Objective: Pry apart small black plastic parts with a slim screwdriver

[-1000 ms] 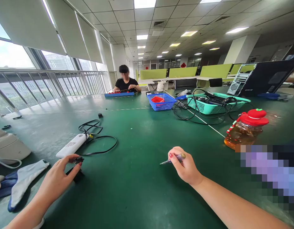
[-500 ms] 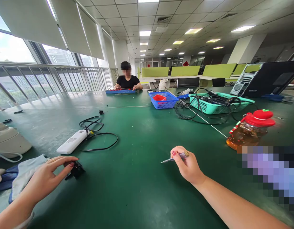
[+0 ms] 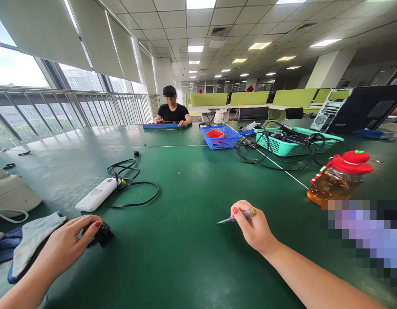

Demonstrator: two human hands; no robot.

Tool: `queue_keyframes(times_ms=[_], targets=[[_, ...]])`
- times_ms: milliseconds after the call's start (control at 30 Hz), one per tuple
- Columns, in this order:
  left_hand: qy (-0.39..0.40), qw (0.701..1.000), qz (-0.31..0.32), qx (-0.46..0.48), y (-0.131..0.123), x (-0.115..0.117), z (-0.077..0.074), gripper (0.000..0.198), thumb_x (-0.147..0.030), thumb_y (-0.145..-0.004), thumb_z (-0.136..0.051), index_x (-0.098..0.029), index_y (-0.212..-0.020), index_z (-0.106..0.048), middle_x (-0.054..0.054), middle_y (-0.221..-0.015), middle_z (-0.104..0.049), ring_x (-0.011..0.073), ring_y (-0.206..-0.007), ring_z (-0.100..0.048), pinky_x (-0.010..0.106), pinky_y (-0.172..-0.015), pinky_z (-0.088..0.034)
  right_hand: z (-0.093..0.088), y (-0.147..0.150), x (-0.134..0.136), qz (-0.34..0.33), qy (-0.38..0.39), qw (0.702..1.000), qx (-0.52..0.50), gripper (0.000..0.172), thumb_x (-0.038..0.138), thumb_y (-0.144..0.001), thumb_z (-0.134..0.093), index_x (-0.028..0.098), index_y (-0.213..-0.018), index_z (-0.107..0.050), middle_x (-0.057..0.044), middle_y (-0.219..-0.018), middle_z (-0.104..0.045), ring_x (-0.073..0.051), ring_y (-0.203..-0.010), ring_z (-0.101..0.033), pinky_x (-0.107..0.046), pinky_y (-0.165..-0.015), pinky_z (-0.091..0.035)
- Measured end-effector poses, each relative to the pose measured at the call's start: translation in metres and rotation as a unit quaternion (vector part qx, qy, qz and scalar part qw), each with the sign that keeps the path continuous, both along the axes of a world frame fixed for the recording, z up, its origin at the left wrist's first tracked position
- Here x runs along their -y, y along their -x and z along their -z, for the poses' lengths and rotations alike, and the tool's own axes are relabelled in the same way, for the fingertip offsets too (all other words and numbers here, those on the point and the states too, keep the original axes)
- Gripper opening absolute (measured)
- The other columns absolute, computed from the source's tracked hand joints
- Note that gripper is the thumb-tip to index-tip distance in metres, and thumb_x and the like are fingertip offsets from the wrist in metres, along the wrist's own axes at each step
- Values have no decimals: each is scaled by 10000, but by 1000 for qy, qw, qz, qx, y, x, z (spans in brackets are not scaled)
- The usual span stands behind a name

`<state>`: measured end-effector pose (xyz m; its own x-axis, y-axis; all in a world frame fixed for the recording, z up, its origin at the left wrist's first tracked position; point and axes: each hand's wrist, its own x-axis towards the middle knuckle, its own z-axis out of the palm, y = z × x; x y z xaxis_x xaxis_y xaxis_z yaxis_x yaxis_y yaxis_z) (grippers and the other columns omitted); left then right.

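At the lower left, my left hand (image 3: pixel 68 240) has its fingers curled over a small black plastic object (image 3: pixel 104 235), which rests on the green table (image 3: pixel 172 257). The hand covers part of that object, and its exact kind does not show. On the right, my right hand (image 3: pixel 254 227) pinches a small screwdriver (image 3: pixel 230 219) between thumb and fingers. Its thin metal shaft points left, low over the tabletop, and the clear handle has a gold-coloured end. Beyond my left hand lies a white power strip (image 3: pixel 97 195) with a black cable (image 3: pixel 143 183).
Blue and white cloth (image 3: pixel 34 238) and a beige device (image 3: pixel 13 193) lie at the left. A jar with a red lid (image 3: pixel 338 180) stands right. Farther back are a blue basket (image 3: pixel 224 139), a green basket of cables (image 3: pixel 288 146) and a seated person (image 3: pixel 172 111).
My left fingers, stretched over the black object before, have curled in around it. The right hand with the screwdriver stays nearly where it was. The camera view shifts slightly.
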<state>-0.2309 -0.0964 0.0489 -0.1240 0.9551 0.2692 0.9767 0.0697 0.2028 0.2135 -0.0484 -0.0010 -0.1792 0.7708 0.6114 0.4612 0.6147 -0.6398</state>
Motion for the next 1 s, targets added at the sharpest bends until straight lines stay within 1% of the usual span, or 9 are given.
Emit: queue_keyframes(times_ms=[67, 200, 300, 367, 533, 667, 833, 900, 1000], targets=[[-11, 1000, -9, 4, -4, 0, 1, 390, -546, -825, -398, -290, -839, -693, -37, -841, -753, 204, -739, -666, 258, -691, -504, 0, 0, 0, -2, -1, 1000, 0, 372, 369, -975, -371, 229, -650, -486, -11, -616, -548, -174, -631, -537, -294, -613, -438], [-51, 998, -41, 21, -9, 4, 5, 416, -539, -862, -364, -315, -947, -705, -49, -823, -742, 193, -712, -648, 250, -678, -481, -1, 0, 0, -5, -8, 1000, 0, 358, 358, -975, -377, 229, -660, -488, -8, -618, -548, -172, -633, -535, -290, -613, -432], [-52, 998, -37, 27, -11, 5, 5, 431, -546, -863, -358, -298, -858, -711, -41, -807, -739, 192, -726, -642, 244, -687, -470, 0, 0, 0, -7, -9, 1000, 0, 348, 346, -975, -381, 228, -666, -489, -7, -621, -548, -171, -633, -535, -288, -612, -428], [-43, 998, -49, 26, -13, 6, 4, 440, -542, -869, -345, -283, -818, -697, -45, -721, -718, 186, -661, -626, 240, -653, -459, -1, 0, 1, -7, -8, 1000, -1, 343, 340, -973, -385, 227, -668, -493, -7, -625, -553, -171, -633, -534, -287, -611, -427], [-19, 997, -67, 32, -17, 6, 1, 487, -549, -899, -303, -291, -896, -716, -72, -500, -616, 168, -524, -573, 235, -605, -435, -3, 1, 1, -12, -10, 1000, 1, 357, 340, -975, -380, 227, -655, -491, -7, -618, -553, -172, -637, -533, -287, -614, -431], [-6, 997, -78, 24, -8, 3, 3, 493, -527, -901, -292, -279, -804, -706, -45, -619, -695, 182, -602, -614, 248, -628, -433, -2, 0, 1, -6, -3, 1000, 3, 366, 356, -979, -373, 226, -659, -496, -11, -624, -554, -172, -645, -538, -288, -617, -437], [72, 989, -125, 20, 10, -3, 7, 570, -532, -873, -235, -228, -841, -715, 75, -792, -740, 277, -764, -650, 326, -679, -451, 0, 0, 0, -8, -9, 1000, 5, 372, 366, -985, -365, 224, -664, -486, -6, -620, -545, -164, -631, -529, -277, -605, -435], [87, 986, -140, 14, 12, -4, 6, 599, -519, -872, -206, -215, -847, -722, 110, -856, -740, 307, -831, -645, 358, -718, -450, 1, 0, 0, -10, -13, 1000, 4, 361, 355, -986, -370, 224, -669, -483, -3, -622, -544, -161, -629, -526, -270, -600, -430], [80, 987, -138, -1, 8, -4, 5, 619, -511, -881, -175, -215, -808, -714, 119, -914, -731, 312, -889, -634, 371, -754, -445, 1, 0, -1, -8, -18, 1000, 4, 345, 336, -986, -381, 223, -676, -482, 2, -628, -543, -156, -633, -525, -261, -600, -427]])
